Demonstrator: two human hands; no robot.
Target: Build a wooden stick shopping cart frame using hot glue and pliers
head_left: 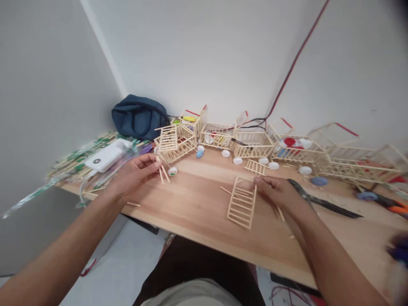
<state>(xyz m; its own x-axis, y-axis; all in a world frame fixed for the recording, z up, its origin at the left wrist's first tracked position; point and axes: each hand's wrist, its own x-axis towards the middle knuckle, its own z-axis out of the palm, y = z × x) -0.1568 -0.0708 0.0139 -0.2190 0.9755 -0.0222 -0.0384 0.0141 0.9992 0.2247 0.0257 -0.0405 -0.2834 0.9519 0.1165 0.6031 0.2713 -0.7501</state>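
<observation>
My left hand (135,172) reaches to the left part of the wooden table (197,212), its fingers pinched on a few loose thin wooden sticks (163,171). My right hand (280,193) rests near the table's middle, fingers closed on the top right corner of a flat ladder-like stick frame (241,203) that lies on the wood. Another small stick grid (256,167) lies just beyond it.
Several stick-built cart frames (251,143) line the back wall, with bottle caps (237,161) scattered in front. A dark blue bag (138,117) sits in the corner. A white box (106,156) and packets of sticks lie left. Black scissors (321,199) lie right.
</observation>
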